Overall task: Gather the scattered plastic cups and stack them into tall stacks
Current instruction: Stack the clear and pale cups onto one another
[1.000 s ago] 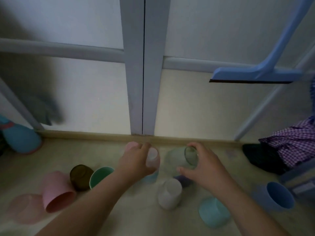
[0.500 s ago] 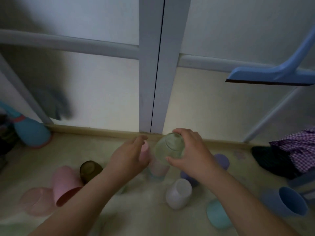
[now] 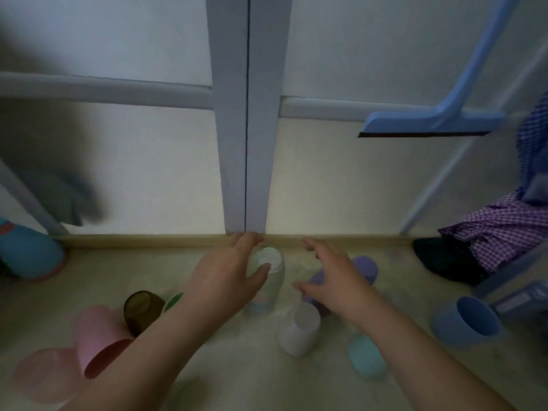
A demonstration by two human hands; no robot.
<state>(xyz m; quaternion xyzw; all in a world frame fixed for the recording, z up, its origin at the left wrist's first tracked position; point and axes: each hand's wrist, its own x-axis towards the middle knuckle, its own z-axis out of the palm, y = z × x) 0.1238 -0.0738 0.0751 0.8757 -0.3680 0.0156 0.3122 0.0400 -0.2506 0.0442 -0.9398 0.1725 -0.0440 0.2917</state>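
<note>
**One small stack, many cups left to go**

The floor (image 3: 225, 372) is pale and dim, and it runs up to a wall with a grey door frame (image 3: 247, 114) in the middle. A blue broom (image 3: 430, 120) hangs on the right, above a checked cloth (image 3: 504, 229).

Right by the bottom of the frame stands the stack (image 3: 267, 280) — a few cups upside down, one over the other, with a see-through cup on top. The left hand (image 3: 228, 277) is at its side, fingers (image 3: 261, 269) curled loosely, the thumb touching the top cup. It looks like a light steadying touch, not a tight hold. The right hand (image 3: 335, 277) is just beside the stack with its fingers spread open, holding nothing.

So the job looks only just begun. Still loose on the floor are:

- a white cup (image 3: 299, 330) and a teal cup (image 3: 366, 357), near the right arm
- a purple cup (image 3: 364, 268) behind the right hand
- a blue cup (image 3: 465, 324) on its side, well off to the right
- a brown cup (image 3: 142, 311), a pink cup (image 3: 98, 339), a pale pink cup (image 3: 44, 375) and a green cup (image 3: 173, 301) — that one mostly hidden by the left arm

The stack is short, so most of the work is still ahead.
</note>
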